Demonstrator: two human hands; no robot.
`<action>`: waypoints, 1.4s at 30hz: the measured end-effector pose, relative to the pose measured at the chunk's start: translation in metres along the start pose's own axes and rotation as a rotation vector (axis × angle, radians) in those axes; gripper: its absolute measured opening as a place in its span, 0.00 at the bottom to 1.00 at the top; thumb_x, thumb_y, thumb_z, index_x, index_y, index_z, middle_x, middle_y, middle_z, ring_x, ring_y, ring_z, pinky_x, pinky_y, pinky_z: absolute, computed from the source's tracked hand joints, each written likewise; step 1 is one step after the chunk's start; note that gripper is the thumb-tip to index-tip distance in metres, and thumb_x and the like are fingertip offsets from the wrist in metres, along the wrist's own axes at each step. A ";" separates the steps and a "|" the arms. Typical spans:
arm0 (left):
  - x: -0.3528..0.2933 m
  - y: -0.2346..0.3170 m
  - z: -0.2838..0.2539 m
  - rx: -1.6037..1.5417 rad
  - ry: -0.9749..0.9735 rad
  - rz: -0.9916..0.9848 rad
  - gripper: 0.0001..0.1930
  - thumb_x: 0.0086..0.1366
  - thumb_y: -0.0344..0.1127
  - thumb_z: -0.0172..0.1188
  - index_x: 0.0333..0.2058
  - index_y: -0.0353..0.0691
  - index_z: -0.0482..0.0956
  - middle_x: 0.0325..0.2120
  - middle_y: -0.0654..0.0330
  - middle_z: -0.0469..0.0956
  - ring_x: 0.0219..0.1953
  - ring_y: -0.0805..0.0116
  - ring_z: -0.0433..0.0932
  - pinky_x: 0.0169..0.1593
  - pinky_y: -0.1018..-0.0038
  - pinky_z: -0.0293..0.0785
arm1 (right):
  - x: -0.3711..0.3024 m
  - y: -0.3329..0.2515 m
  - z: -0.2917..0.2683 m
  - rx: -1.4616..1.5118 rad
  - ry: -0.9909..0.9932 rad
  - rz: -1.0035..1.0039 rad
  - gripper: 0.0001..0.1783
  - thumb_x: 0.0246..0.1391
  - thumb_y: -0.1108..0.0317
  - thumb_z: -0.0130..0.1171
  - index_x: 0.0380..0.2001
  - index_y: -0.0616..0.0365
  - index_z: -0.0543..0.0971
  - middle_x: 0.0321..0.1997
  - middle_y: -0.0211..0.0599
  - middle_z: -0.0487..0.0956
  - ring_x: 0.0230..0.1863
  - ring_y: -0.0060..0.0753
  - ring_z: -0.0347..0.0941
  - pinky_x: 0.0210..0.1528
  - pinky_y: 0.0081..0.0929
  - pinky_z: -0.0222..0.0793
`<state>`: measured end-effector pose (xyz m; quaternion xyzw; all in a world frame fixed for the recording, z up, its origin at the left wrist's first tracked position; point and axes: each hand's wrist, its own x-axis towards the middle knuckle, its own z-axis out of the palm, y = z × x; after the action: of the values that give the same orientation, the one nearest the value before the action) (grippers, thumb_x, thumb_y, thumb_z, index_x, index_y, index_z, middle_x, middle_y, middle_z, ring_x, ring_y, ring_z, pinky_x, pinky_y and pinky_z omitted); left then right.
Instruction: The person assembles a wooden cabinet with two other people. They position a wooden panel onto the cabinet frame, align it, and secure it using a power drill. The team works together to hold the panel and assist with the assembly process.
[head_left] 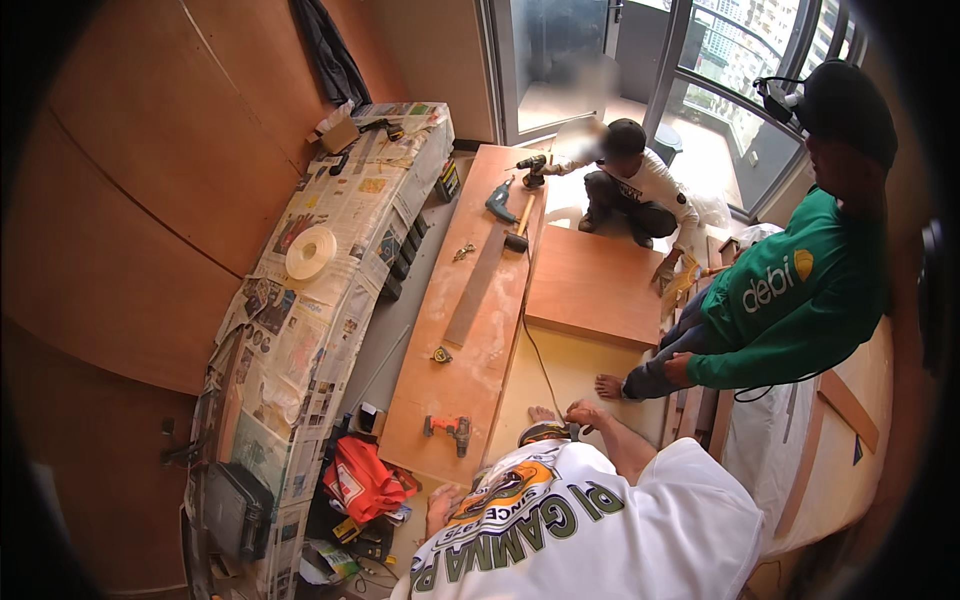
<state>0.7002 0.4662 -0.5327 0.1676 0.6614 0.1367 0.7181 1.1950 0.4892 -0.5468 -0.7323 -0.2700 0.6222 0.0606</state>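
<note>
Panel (475, 388) long, reddish-brown, dust-smeared; mallet (517, 241) wooden-handled, black-headed.

The head view looks steeply down and forward through a wide fisheye lens, from above and behind a white shirt (620, 530), which sits closest and fills the bottom. A long board (470, 385) stretches away ahead, a paper-covered table (345, 260) lies left, and glass doors (715, 115) stand farthest, near the curved dark rim
</note>
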 end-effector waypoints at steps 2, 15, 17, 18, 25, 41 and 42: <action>0.016 -0.014 -0.020 -0.044 0.021 -0.007 0.44 0.64 0.39 0.71 0.71 0.34 0.54 0.59 0.36 0.72 0.60 0.43 0.76 0.57 0.58 0.79 | 0.002 -0.007 -0.004 0.017 -0.014 -0.006 0.27 0.55 0.54 0.68 0.55 0.56 0.81 0.52 0.41 0.83 0.47 0.42 0.81 0.34 0.45 0.86; -0.028 -0.042 -0.070 -0.445 0.264 0.252 0.56 0.62 0.50 0.73 0.75 0.56 0.37 0.72 0.48 0.52 0.68 0.33 0.60 0.61 0.41 0.65 | -0.069 -0.116 -0.082 0.180 -0.012 -0.185 0.66 0.45 0.41 0.77 0.76 0.45 0.44 0.80 0.60 0.46 0.79 0.67 0.45 0.60 0.79 0.67; -0.035 -0.042 -0.074 -0.537 0.283 0.332 0.57 0.62 0.52 0.73 0.76 0.61 0.36 0.74 0.51 0.49 0.69 0.31 0.57 0.60 0.37 0.64 | -0.059 -0.117 -0.089 0.254 -0.026 -0.213 0.67 0.43 0.40 0.77 0.76 0.42 0.44 0.78 0.61 0.48 0.79 0.66 0.45 0.60 0.82 0.66; -0.043 -0.043 -0.074 -0.575 0.284 0.362 0.57 0.62 0.52 0.73 0.76 0.64 0.36 0.75 0.53 0.48 0.69 0.31 0.55 0.60 0.35 0.63 | -0.059 -0.122 -0.089 0.291 -0.084 -0.238 0.67 0.45 0.41 0.77 0.76 0.42 0.43 0.78 0.60 0.48 0.78 0.65 0.47 0.59 0.82 0.66; -0.108 0.022 -0.072 -0.559 0.116 0.713 0.57 0.62 0.58 0.70 0.77 0.67 0.36 0.77 0.49 0.46 0.72 0.26 0.52 0.61 0.30 0.59 | -0.064 -0.209 -0.086 0.605 -0.635 -0.624 0.62 0.51 0.45 0.75 0.77 0.36 0.42 0.75 0.52 0.54 0.71 0.64 0.62 0.58 0.79 0.69; -0.364 0.327 0.048 0.048 -0.564 1.403 0.79 0.40 0.66 0.81 0.77 0.46 0.30 0.75 0.36 0.42 0.73 0.26 0.52 0.62 0.35 0.71 | -0.484 -0.109 -0.245 0.104 -0.283 -2.260 0.72 0.37 0.53 0.86 0.76 0.34 0.44 0.69 0.44 0.60 0.58 0.58 0.74 0.52 0.67 0.79; -0.376 0.330 0.045 0.119 -0.642 1.406 0.78 0.43 0.65 0.81 0.77 0.46 0.29 0.75 0.35 0.42 0.73 0.25 0.52 0.61 0.35 0.72 | -0.512 -0.102 -0.227 0.038 -0.234 -2.271 0.71 0.38 0.54 0.85 0.76 0.34 0.45 0.67 0.44 0.64 0.55 0.58 0.77 0.50 0.67 0.81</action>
<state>0.7202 0.6055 -0.0508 0.6178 0.1653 0.4694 0.6088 1.3356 0.3905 -0.0038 -0.0018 -0.7710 0.2763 0.5738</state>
